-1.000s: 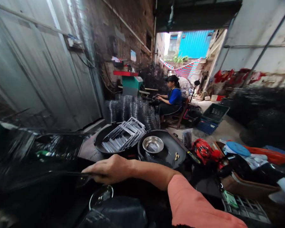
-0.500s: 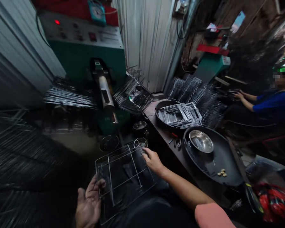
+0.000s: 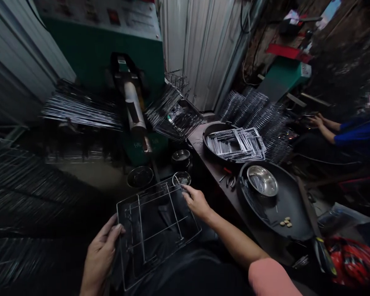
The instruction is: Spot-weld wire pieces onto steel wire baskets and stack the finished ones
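Note:
A rectangular wire frame with crossing rods lies tilted over my lap. My left hand grips its left edge between thumb and fingers. At the far right corner my right hand pinches the wire, fingers closed. Just beyond that corner is a small metal bowl, partly behind the frame. A second small bowl sits farther off, and a dark round dish stands to the left. Ahead of the frame, a green machine holds out a metal arm.
Stacks of wire frames flank the machine. To the right, a pan holds wire rectangles; another pan holds a steel bowl and small pale pieces. Pliers lie nearby. A co-worker in a blue sleeve sits far right.
My left hand has gone from open beside the frame to closed on its left edge. The right hand keeps its hold. The view has tipped downward slightly.

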Motion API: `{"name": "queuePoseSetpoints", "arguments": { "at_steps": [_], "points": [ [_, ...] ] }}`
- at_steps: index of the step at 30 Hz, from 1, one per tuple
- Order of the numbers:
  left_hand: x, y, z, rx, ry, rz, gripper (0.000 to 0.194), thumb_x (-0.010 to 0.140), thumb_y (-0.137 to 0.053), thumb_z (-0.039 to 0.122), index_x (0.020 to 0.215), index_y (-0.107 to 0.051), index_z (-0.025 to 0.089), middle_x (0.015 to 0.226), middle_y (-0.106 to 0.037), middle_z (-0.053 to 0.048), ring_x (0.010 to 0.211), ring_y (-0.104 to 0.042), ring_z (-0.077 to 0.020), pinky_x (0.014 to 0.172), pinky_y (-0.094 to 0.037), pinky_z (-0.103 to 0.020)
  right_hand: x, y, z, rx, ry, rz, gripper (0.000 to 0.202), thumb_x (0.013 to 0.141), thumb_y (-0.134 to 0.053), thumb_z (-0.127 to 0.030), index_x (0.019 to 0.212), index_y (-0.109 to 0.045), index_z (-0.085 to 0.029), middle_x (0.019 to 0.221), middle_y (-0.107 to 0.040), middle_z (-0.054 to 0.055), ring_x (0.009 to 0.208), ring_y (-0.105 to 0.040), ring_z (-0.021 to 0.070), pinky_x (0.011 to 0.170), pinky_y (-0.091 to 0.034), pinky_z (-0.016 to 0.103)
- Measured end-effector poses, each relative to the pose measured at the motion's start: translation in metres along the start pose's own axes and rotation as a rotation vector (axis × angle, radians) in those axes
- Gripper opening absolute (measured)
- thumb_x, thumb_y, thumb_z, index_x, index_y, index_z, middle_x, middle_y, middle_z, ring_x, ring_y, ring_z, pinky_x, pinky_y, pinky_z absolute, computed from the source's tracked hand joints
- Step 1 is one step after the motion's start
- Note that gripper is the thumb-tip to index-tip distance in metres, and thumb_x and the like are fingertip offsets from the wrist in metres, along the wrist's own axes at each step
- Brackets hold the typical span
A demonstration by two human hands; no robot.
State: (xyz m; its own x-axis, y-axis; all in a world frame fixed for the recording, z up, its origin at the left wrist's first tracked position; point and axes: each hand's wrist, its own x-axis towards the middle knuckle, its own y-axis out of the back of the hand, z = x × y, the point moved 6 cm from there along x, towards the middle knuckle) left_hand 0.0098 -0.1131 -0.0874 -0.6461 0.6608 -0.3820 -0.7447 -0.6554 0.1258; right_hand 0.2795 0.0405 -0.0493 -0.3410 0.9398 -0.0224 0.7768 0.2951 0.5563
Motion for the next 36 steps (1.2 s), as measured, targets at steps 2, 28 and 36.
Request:
{"name": "queuePoseSetpoints", "arguments": {
  "at_steps": [2, 28, 36],
  "points": [
    [0.006, -0.004, -0.005, 0.075, 0.013, -0.03, 0.086, 0.059, -0.071, 0.064, 0.131, -0.064, 0.018, 0.079, -0.069, -0.002, 0.079, -0.066, -0.0221, 0.08, -0.056, -0.036, 0.005, -0.002, 0.005, -0.014, -0.035, -0.02, 0.039, 0.092, -0.058, -0.022, 0.13, -0.069, -0.024, 0.127, -0.072, 0.007, 0.122, -0.066, 0.0239, 0.108, -0.049, 0.039],
    [0.03, -0.007, -0.036, 0.28, 0.012, -0.111, 0.079, 0.066, -0.066, 0.054, 0.135, -0.061, 0.014, 0.138, -0.062, -0.01, 0.137, -0.049, -0.0328, 0.119, -0.033, -0.045, -0.002, -0.011, 0.034, -0.192, 0.008, -0.193, 0.055, 0.091, -0.056, -0.021, 0.145, -0.056, -0.026, 0.131, -0.07, 0.006, 0.121, -0.066, 0.0248, 0.107, -0.051, 0.04],
    [0.023, -0.007, -0.044, 0.268, 0.016, -0.08, 0.077, 0.064, -0.067, 0.059, 0.128, -0.067, 0.015, 0.133, -0.066, -0.01, 0.134, -0.051, -0.0337, 0.118, -0.036, -0.042, -0.01, -0.016, 0.039, -0.404, -0.05, -0.273, 0.058, 0.096, -0.051, -0.029, 0.153, -0.046, -0.024, 0.133, -0.068, 0.008, 0.119, -0.067, 0.0287, 0.103, -0.054, 0.041]
  ]
}}
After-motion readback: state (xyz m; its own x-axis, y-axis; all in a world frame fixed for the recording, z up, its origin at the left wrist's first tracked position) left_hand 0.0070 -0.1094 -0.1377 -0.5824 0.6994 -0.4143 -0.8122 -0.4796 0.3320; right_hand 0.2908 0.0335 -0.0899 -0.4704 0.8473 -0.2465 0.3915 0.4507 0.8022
